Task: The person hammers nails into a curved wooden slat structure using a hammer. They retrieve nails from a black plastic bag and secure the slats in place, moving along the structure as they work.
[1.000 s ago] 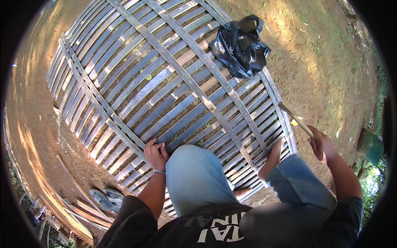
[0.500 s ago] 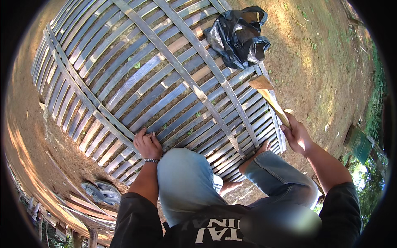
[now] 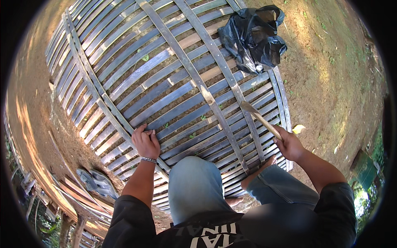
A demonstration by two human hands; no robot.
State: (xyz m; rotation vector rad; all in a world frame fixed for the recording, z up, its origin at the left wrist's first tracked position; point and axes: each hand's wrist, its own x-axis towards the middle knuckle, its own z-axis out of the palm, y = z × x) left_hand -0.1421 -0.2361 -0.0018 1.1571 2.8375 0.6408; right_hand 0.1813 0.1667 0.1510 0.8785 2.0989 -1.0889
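Observation:
A large slatted panel (image 3: pixel 153 84) of dark strips, which look like split bamboo, lies on the ground before me, with long crosspieces over the strips. My left hand (image 3: pixel 145 142) rests on its near left crosspiece, fingers curled and pressed together. Whatever sits between those fingertips is too small to tell. In my right hand (image 3: pixel 289 144) is a wooden-handled tool (image 3: pixel 266 124), gripped round the handle. Its flat, brownish head points away to the left, over the right-hand crosspiece; I cannot tell whether it touches.
A crumpled black plastic bag (image 3: pixel 252 39) lies on the panel's far right corner. My bent knee (image 3: pixel 195 182) is against the near edge, and a bare foot (image 3: pixel 258 171) is at the right. Grey sandals (image 3: pixel 97 183) lie at the left on bare soil (image 3: pixel 326 82).
The tool in my right hand has swung down and left, its head now lower over the panel. My left hand stays on the crosspiece. The view has shifted slightly.

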